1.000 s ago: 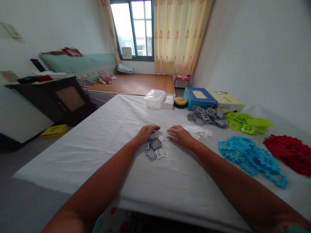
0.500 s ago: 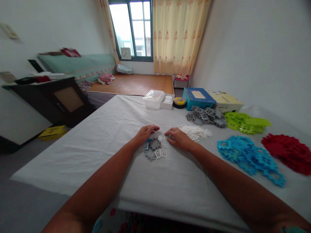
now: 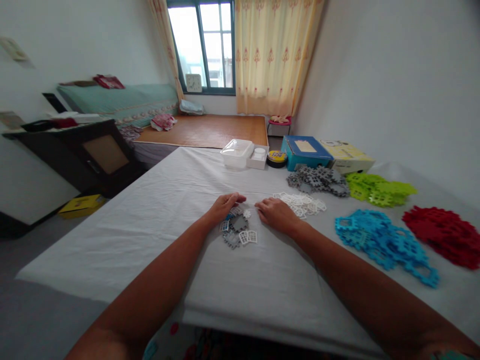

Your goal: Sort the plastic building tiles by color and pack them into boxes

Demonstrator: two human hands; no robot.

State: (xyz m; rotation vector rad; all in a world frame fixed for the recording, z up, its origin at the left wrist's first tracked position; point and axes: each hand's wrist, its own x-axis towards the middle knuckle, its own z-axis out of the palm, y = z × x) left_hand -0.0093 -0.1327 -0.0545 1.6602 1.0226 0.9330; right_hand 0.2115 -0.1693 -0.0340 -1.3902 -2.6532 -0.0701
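Grey toothed plastic building pieces (image 3: pixel 231 241) form a ring on the cloth between my arms. White window-shaped pieces (image 3: pixel 252 236) are attached around it or lie against it, and a small white toothed piece (image 3: pixel 246 213) is at its far right. My left hand (image 3: pixel 225 206) rests at the ring's far left edge, its fingers stretched loosely to the right; a bit of blue shows below it. Just right of the ring, my right hand (image 3: pixel 275 214) has its fingers curled together near the cloth. Whatever may be between those fingertips is hidden.
Loose white pieces (image 3: pixel 305 204) lie beyond my right hand. Grey (image 3: pixel 318 181), lime green (image 3: pixel 378 190), blue (image 3: pixel 386 245) and red (image 3: pixel 444 235) piles spread along the right. A clear plastic box (image 3: pixel 237 152), a round tin (image 3: pixel 277 158) and a blue box (image 3: pixel 306 152) stand behind.
My right hand's fingers have curled closer together, and the white bit seen at its fingertips is no longer visible. My left hand and the ring stay in place.
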